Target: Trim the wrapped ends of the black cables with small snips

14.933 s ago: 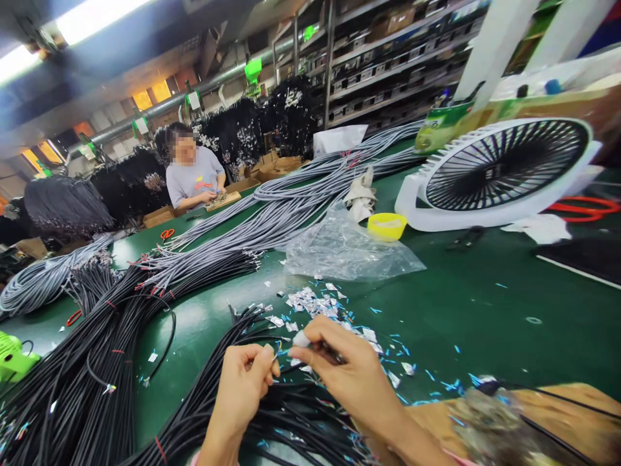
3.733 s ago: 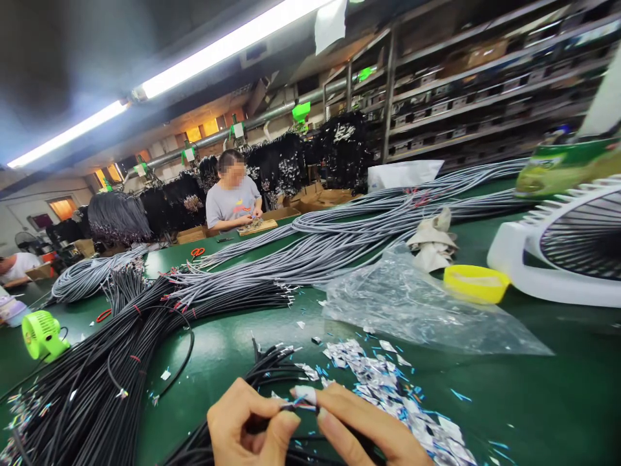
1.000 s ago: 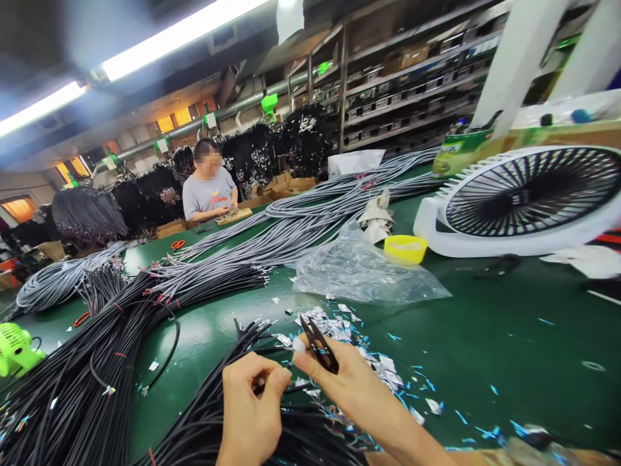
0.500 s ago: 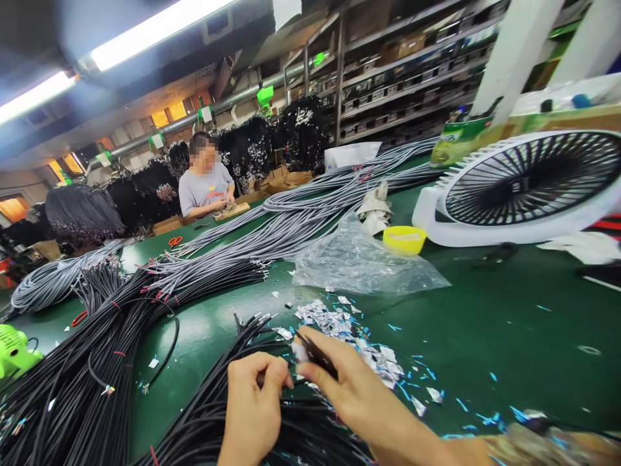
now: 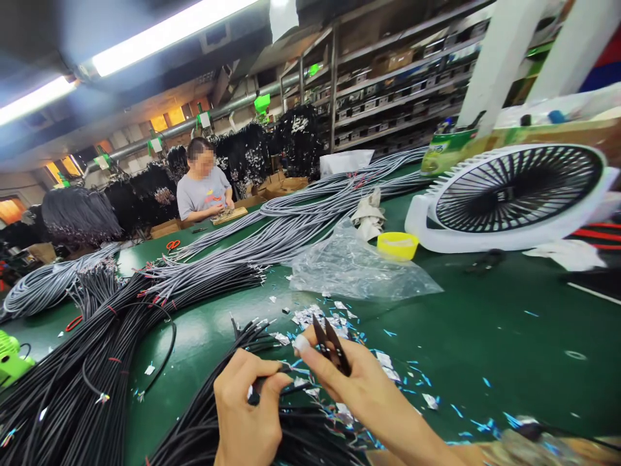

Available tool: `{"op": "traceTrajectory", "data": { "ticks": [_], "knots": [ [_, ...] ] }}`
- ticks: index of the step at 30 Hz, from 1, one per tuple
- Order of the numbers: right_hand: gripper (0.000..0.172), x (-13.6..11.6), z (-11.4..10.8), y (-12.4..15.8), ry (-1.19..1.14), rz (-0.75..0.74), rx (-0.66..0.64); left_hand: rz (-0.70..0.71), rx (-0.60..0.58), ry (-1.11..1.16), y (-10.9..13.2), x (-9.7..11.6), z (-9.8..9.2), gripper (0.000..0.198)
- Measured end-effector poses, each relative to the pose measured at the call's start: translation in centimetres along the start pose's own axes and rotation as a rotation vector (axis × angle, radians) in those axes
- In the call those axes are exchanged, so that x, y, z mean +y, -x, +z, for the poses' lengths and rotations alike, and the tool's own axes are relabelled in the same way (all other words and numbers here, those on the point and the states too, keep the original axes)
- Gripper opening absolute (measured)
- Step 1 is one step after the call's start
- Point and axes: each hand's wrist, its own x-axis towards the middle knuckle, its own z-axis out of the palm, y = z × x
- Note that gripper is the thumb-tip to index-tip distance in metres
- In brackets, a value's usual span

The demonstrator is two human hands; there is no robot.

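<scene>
My left hand [image 5: 247,408] is closed, thumb against forefinger, on a black cable [image 5: 257,387] that is mostly covered by the fingers. Just to its right, my right hand [image 5: 356,382] grips small dark thread snips [image 5: 334,346], their two pointed blades apart and tilted upward. White wrapping covers a fingertip [image 5: 301,344] of this hand. Beneath both hands lies a bundle of black cables [image 5: 305,430], some with bare wire ends. Silvery foil scraps [image 5: 310,316] and blue clippings [image 5: 422,377] are scattered on the green table [image 5: 514,323] around the right hand.
Bundles of grey cables [image 5: 291,220] and black cables [image 5: 97,369] run across the left and middle. A clear plastic bag [image 5: 359,265], a yellow ring-shaped object [image 5: 398,246] and a white fan [image 5: 509,194] stand beyond. Across the table a co-worker [image 5: 204,188] sits working.
The snips have turned upward in my right hand, and their blades now show apart. My left hand has shifted slightly left, away from the right one. The view has moved a little.
</scene>
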Motion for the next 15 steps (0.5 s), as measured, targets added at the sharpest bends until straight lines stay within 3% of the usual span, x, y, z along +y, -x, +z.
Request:
{"op": "traceTrajectory", "data": {
  "ticks": [4, 6, 11, 15],
  "knots": [
    [0.043, -0.08, -0.17, -0.13, 0.051, -0.04, -0.06, 0.093, 0.003, -0.014, -0.07, -0.01, -0.1, 0.014],
    [0.048, -0.07, -0.21, -0.18, 0.069, -0.105, -0.079, 0.072, -0.029, -0.012, -0.1, -0.05, -0.12, 0.014],
    [0.045, -0.15, 0.1, 0.27, 0.118, -0.277, -0.152, -0.174, -0.205, 0.057, -0.13, -0.01, 0.05, 0.035],
    [0.032, 0.51, 0.23, 0.45, 0.408, -0.616, 0.012, -0.412, -0.398, 0.2, -0.36, 0.31, 0.05, 0.059]
  ]
}}
